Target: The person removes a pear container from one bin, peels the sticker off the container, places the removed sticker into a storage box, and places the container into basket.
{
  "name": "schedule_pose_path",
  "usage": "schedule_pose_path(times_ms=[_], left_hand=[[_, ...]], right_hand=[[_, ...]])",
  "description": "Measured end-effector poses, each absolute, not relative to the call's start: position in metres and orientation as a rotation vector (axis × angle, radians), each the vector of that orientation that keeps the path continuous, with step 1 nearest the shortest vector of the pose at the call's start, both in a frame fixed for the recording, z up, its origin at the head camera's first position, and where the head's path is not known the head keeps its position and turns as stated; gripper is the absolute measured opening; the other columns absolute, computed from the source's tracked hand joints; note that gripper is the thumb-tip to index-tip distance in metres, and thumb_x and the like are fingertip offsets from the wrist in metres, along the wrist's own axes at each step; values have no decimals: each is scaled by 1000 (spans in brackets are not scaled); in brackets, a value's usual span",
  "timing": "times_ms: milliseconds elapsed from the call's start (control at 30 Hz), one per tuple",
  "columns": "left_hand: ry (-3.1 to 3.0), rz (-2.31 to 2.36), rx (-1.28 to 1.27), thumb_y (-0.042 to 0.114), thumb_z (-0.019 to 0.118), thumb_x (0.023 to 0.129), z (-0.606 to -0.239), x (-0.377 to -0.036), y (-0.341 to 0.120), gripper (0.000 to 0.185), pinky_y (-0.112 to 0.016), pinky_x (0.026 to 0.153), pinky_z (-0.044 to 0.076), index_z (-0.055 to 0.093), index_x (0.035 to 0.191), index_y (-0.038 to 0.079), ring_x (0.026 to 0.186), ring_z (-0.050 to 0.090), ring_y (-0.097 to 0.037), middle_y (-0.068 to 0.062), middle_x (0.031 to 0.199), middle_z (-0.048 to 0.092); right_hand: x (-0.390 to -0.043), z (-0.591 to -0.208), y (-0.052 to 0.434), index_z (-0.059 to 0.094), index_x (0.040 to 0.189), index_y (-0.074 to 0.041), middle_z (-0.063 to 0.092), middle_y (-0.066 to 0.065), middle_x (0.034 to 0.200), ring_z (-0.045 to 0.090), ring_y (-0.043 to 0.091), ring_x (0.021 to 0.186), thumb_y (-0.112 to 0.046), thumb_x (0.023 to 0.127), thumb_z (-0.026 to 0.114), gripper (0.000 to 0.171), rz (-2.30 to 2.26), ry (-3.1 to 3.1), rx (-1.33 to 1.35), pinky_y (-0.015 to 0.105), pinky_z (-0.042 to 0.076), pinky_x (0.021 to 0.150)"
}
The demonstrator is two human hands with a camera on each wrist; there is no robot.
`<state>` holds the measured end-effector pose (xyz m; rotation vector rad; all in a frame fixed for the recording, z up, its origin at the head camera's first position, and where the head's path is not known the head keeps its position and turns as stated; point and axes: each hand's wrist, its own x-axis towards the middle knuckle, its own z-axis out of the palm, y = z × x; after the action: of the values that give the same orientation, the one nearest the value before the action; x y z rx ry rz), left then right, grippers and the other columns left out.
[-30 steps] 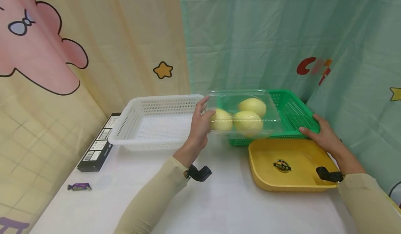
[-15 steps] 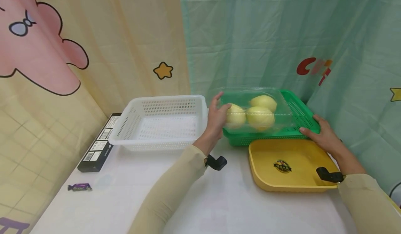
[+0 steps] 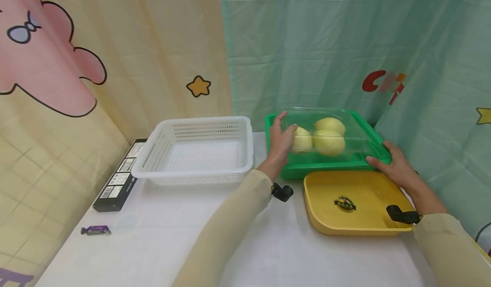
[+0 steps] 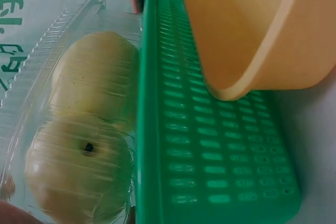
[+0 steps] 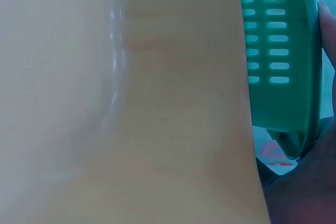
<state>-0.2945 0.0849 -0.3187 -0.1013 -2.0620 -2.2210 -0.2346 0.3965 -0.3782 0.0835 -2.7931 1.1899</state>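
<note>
In the head view my left hand [image 3: 281, 144] grips the left end of a clear plastic clamshell box [image 3: 301, 117]. Several pale yellow round fruits [image 3: 329, 143], pear-like, show through its walls. The box is over the green basket [image 3: 318, 166], partly within its rim; whether it touches the bottom I cannot tell. From the left wrist, one fruit [image 4: 79, 166] shows a dark dimple, and the box lies beside the basket's upper edge. My right hand [image 3: 400, 167] holds the basket's right front corner, thumb on the rim.
A yellow plastic tray [image 3: 368, 201] with a round logo stands against the basket's front. Left of it is a white perforated basket [image 3: 195, 178]. A black box [image 3: 119, 189] and a purple-wrapped candy [image 3: 96, 230] lie farther left. Curtains [image 3: 299, 56] hang behind the table.
My left hand has carried the clear box of fruit to the right, from the green basket's left edge to over its middle. The right hand has stayed at the basket's corner.
</note>
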Motion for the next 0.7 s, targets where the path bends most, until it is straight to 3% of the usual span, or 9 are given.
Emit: schedule_pose_path(times_ms=[133, 200, 267, 400, 700], left_hand=[[-2114, -2187, -59, 14, 55, 88, -321, -298, 91, 53, -26, 64, 41, 45, 136, 32, 70, 41, -14, -6, 150, 31], [-2143, -2166, -38, 15, 55, 88, -323, -300, 93, 53, -28, 66, 42, 45, 137, 31, 75, 43, -16, -7, 148, 32], [-2173, -2134, -12, 15, 55, 87, -326, -302, 95, 53, -32, 78, 45, 46, 136, 31, 95, 47, -18, -8, 147, 33], [-2228, -2053, 26, 16, 56, 87, -333, -307, 100, 52, -44, 101, 39, 46, 136, 31, 128, 36, -26, -8, 145, 37], [-2306, -1981, 39, 18, 55, 89, -345, -312, 107, 51, -47, 103, 37, 45, 137, 31, 132, 32, -32, -9, 143, 37]], right_hand=[[-234, -377, 395, -7, 148, 5, -11, 36, 151, 3, 59, 135, -42, 96, 47, 88, 1193, -2792, 83, 74, 12, 102], [-233, -376, 394, -7, 148, 5, -11, 36, 151, 3, 59, 135, -42, 96, 47, 88, 1189, -2797, 74, 74, 12, 102], [-234, -377, 395, -8, 148, 5, -11, 36, 151, 3, 59, 135, -42, 96, 47, 89, 1183, -2803, 63, 74, 12, 102], [-236, -379, 397, -8, 148, 4, -11, 36, 151, 2, 59, 135, -41, 96, 47, 88, 1175, -2801, 61, 74, 12, 102], [-235, -379, 397, -8, 149, 3, -11, 35, 152, 3, 59, 135, -41, 96, 47, 87, 1183, -2796, 69, 74, 13, 101]])
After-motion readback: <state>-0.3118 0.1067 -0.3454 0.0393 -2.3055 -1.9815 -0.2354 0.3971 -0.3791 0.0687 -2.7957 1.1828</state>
